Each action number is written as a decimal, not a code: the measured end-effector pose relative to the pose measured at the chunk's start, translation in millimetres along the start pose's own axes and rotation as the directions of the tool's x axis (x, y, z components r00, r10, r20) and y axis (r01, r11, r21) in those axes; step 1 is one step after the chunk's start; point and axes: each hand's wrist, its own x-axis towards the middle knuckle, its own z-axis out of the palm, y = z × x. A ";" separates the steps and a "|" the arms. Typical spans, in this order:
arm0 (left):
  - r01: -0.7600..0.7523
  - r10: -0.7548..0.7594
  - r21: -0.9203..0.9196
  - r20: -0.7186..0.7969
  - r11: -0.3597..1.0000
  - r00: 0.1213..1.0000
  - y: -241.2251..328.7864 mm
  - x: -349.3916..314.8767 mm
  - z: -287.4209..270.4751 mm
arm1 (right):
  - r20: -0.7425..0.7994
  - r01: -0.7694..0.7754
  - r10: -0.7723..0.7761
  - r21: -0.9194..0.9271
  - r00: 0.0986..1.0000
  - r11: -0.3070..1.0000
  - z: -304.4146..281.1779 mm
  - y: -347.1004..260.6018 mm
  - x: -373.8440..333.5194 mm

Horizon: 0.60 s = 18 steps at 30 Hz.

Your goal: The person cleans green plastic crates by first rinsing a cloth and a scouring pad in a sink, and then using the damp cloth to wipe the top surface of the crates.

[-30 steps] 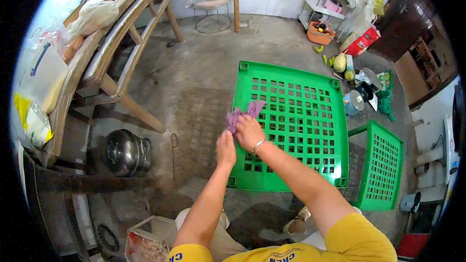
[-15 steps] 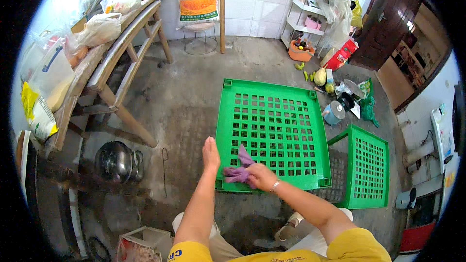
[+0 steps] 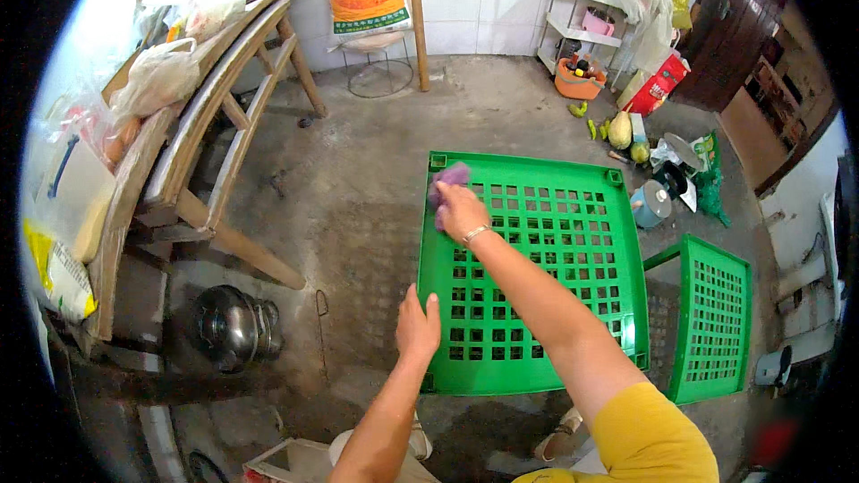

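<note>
A green plastic rack point(image 3: 526, 376) with a grid of square holes lies in front of me, its raised rim facing up. Bunched in my right hand point(image 3: 463, 212) is a purple cloth point(image 3: 449, 181), pressed on the rack near its far left corner. My closed fingers hide part of the cloth. At the rack's left edge is my left hand point(image 3: 418, 326), holding no loose thing. Its fingers are stretched out along the outside of the edge, and its thumb stands apart over the rim.
A second green rack point(image 3: 713, 322) stands at the right. Wooden bench frames point(image 3: 228, 107) carrying plastic bags run along the left, with a dark shiny pot point(image 3: 228, 326) below. Squash point(image 3: 620, 131), a blue canister point(image 3: 650, 204) and an orange basket point(image 3: 579, 80) sit at the back right.
My right hand has carried the purple cloth from the rack's near left part to its far left corner. My left hand's thumb has spread over the rim. The view has shifted.
</note>
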 end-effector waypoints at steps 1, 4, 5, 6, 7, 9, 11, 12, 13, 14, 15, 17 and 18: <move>-0.001 0.001 0.014 -0.001 1.000 1.000 3.3 0.4 1.4 | -0.018 0.028 -0.030 -0.077 0.999 0.997 9.7 1.8 4.2; -0.037 0.037 -0.004 -0.004 0.999 0.999 -2.7 4.3 8.9 | 0.021 0.065 -0.062 -0.194 0.998 0.979 21.1 -0.9 11.3; -0.068 0.068 -0.056 -0.008 0.996 0.998 -12.7 8.5 10.0 | 0.060 0.128 -0.120 -0.164 0.991 0.978 19.5 3.6 13.4; -0.006 0.006 -0.026 0.007 1.000 1.000 -7.5 4.7 3.4 | 0.099 0.193 -0.181 -0.130 0.979 0.973 17.3 10.2 15.9; -0.027 0.027 -0.044 -0.004 0.999 1.000 -10.1 3.9 0.9 | 0.125 0.259 -0.247 -0.086 0.961 0.962 12.1 16.3 21.9; -0.090 0.088 -0.047 -0.044 0.995 0.995 -12.2 3.6 5.6 | 0.084 0.211 -0.202 -0.114 0.976 0.971 9.3 55.1 34.1; -0.059 0.058 -0.022 -0.031 0.998 0.998 -8.0 4.4 3.9 | -0.009 0.128 -0.136 -0.276 0.991 0.953 -12.0 76.4 35.7; -0.042 0.042 -0.011 -0.023 0.999 0.999 -4.4 3.8 3.8 | -0.031 0.069 -0.084 -0.330 0.996 0.941 -33.0 84.6 36.9; -0.046 0.046 -0.006 -0.022 0.999 0.999 -1.8 2.6 5.0 | -0.052 0.005 -0.027 -0.384 0.998 0.923 -47.6 92.5 37.8; -0.049 0.049 0.000 -0.020 0.999 0.999 1.1 1.3 5.9 | -0.074 -0.041 0.017 -0.341 0.997 0.939 -45.3 99.8 42.6; -0.065 0.065 -0.002 -0.010 0.998 0.998 7.2 1.7 9.5 | -0.101 -0.096 0.068 -0.308 0.993 0.946 -45.3 110.8 47.4; -0.054 0.054 0.007 -0.017 0.999 0.998 4.7 2.2 6.5 | -0.122 0.064 -0.102 -0.286 0.987 0.956 -41.0 99.7 50.3; -0.045 0.045 0.015 -0.023 0.999 0.999 0.7 2.4 2.9 | 0.141 0.106 -0.054 -0.396 0.989 0.912 -41.2 70.4 51.9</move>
